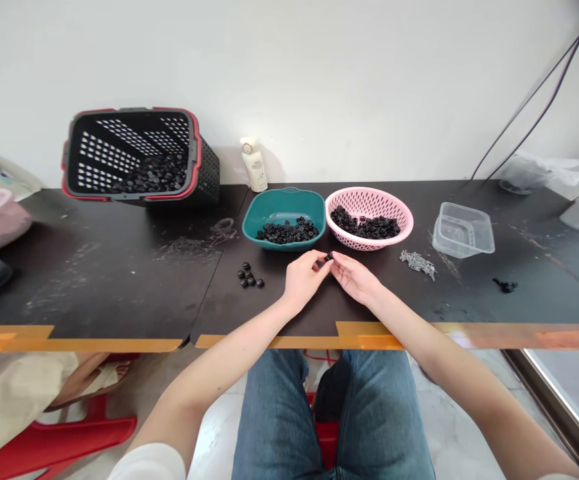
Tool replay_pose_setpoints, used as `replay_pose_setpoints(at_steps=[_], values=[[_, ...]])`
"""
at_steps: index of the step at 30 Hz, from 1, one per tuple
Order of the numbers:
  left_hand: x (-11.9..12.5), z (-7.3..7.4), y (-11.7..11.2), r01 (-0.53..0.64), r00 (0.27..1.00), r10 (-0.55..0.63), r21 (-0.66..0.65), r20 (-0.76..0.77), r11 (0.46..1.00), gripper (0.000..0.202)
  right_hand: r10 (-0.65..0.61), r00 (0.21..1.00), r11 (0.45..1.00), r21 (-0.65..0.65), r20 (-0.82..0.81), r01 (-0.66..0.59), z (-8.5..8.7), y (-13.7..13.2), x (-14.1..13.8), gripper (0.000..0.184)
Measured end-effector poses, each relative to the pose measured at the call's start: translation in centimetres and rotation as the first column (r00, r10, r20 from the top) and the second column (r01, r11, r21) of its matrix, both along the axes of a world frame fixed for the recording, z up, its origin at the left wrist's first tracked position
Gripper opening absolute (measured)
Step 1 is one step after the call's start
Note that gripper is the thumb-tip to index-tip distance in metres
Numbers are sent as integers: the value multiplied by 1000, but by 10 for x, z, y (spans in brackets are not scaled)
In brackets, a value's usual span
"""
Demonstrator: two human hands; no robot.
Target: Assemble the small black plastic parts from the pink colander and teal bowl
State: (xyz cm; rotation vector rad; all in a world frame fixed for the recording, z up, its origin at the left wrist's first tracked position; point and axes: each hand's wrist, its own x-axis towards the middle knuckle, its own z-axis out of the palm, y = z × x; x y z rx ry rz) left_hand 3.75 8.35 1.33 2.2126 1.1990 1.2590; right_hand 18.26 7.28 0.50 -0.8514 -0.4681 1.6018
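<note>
On my feed, the left hand [302,280] and right hand [356,279] pinch a small black rubber-like piece [328,257] fingertip to fingertip, just below the teal plastic tub [284,200] and pink perforated plastic basket [369,191] at twelve o'clock.

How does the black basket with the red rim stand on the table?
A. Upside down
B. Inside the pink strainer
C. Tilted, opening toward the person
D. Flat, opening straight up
C. The black basket sits tilted on the table, its opening toward the person, with small black pieces inside.
</note>
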Motion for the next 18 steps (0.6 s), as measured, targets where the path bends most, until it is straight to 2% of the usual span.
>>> replay_pose_setpoints(at_steps=[4,11,15,18], values=[[-1,-1,0,-4,1000,5,25,-21,1000,15,-7,999,1000,25,42,6,3,-1,0,11],[-3,1,-2,-37,991,49,94,-126,995,10,-21,969,989,148,244,-16,11,-8,-2,20],[-3,4,-4,-44,989,61,127,-136,991,12,40,972,986,147,232,-76,12,-8,-2,16],[-2,7,-5,-40,996,47,86,-80,995,25,30,983,989,140,179,-55,13,-6,0,17]])
